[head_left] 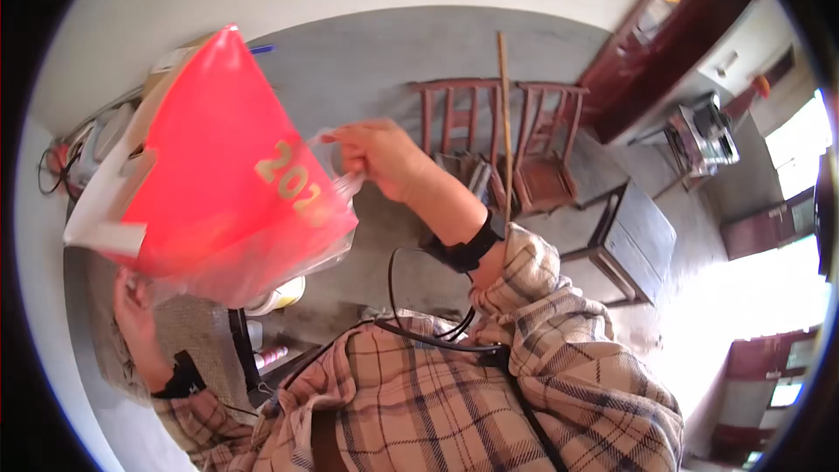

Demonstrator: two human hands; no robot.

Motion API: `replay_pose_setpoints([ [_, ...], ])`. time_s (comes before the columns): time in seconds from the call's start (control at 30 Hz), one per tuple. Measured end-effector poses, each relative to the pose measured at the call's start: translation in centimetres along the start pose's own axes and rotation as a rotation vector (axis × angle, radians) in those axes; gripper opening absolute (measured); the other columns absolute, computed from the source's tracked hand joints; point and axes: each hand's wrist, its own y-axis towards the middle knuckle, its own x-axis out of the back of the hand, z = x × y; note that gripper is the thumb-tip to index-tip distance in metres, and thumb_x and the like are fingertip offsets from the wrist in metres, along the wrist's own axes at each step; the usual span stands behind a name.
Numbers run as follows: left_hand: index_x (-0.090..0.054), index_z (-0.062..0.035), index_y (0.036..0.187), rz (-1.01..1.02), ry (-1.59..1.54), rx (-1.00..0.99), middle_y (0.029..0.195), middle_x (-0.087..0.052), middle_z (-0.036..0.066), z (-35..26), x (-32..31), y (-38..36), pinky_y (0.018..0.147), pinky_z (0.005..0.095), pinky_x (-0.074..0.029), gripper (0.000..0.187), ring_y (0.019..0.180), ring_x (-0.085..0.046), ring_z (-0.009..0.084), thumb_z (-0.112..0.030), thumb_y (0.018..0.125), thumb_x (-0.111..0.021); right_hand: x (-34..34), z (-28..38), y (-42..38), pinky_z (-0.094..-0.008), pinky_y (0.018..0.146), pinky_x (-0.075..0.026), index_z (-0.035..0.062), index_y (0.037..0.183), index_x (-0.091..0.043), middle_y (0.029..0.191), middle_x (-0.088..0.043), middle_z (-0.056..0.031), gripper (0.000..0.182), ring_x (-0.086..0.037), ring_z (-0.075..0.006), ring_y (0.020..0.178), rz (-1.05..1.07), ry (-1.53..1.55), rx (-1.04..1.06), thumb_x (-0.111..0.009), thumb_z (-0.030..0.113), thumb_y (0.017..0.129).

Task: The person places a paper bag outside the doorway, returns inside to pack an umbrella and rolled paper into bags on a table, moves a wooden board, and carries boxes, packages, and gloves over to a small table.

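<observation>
A large red sheet [210, 157] with gold digits starting "202" hangs raised in front of me, at a tilt. Clear plastic film [306, 262] covers its lower edge and right side. A white flap [105, 210] sticks out along the left side of the red sheet. My right hand [376, 153] is closed on the plastic at the right edge, thumb and fingers pinched together. Below the lower left corner, my left hand [135, 297] is closed on the plastic-wrapped edge; its fingertips are partly hidden. Motion blurs the lower part of the sheet.
Two red-brown wooden chairs [546, 183] stand by the wall, a long stick [504, 122] upright between them. A dark wooden stool [638, 236] is to the right. Boxes and cables [65, 162] lie at left; a white bucket [284, 295] sits below. A black cable [393, 284] loops before my chest.
</observation>
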Motion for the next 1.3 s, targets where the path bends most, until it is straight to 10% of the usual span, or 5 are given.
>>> replay_pose_setpoints([
  [0.13,-0.055,-0.0066,0.106,-0.551,0.250,-0.011,0.085,-0.060,0.000,10.8,-14.8,4.4,0.043,0.0191,-0.035,0.026,0.059,-0.049,0.0046,-0.026,0.091,-0.049,8.2,0.0,-6.5,-0.0230,0.049,-0.032,-0.0046,0.089,-0.061,0.061,-0.042,0.0034,0.018,-0.039,-0.0082,0.054,-0.162,0.012,0.001,-0.059,0.013,0.085],
  [0.23,-0.057,-0.0036,0.104,-0.235,-0.081,0.539,0.081,-0.061,0.007,19.5,-12.8,6.3,0.034,0.0165,-0.026,0.025,0.043,-0.040,0.0043,-0.023,0.090,-0.050,17.3,-3.0,-9.4,-0.0223,0.049,-0.035,-0.0027,0.084,-0.062,0.064,-0.051,0.0010,0.016,-0.046,-0.0086,0.054,-0.342,0.098,0.002,-0.062,0.013,0.082],
  [0.33,-0.055,0.0025,0.117,0.035,-0.276,0.965,0.108,-0.061,0.012,26.4,-24.0,4.7,0.088,0.0322,-0.048,0.035,0.098,-0.060,0.0221,-0.019,0.089,-0.053,23.4,-5.5,-15.3,-0.0227,0.048,-0.035,-0.0005,0.081,-0.061,0.064,-0.052,-0.0002,0.015,-0.047,-0.0093,0.053,-0.477,-0.001,0.026,-0.061,0.014,0.083],
  [0.57,-0.067,0.0001,0.093,0.788,0.711,1.186,0.083,-0.067,0.005,41.0,-29.7,3.7,0.065,0.0289,-0.048,0.022,0.072,-0.060,0.0122,-0.016,0.080,-0.060,34.6,-8.7,-28.3,-0.0225,0.048,-0.038,0.0028,0.078,-0.056,0.066,-0.055,-0.0026,0.011,-0.046,-0.0102,0.051,-0.687,0.565,-0.176,-0.057,0.012,0.085],
  [1.3,-0.049,-0.0119,0.063,0.367,0.268,0.830,0.052,-0.047,-0.004,54.2,-57.5,18.7,0.043,0.0224,-0.031,0.026,0.045,-0.040,0.0045,-0.021,0.080,-0.066,48.7,5.0,-31.7,-0.0220,0.055,-0.045,0.0075,0.088,-0.064,0.075,-0.062,0.0003,0.013,-0.058,-0.0069,0.067,-1.203,-0.110,0.178,-0.061,0.020,0.085],
])
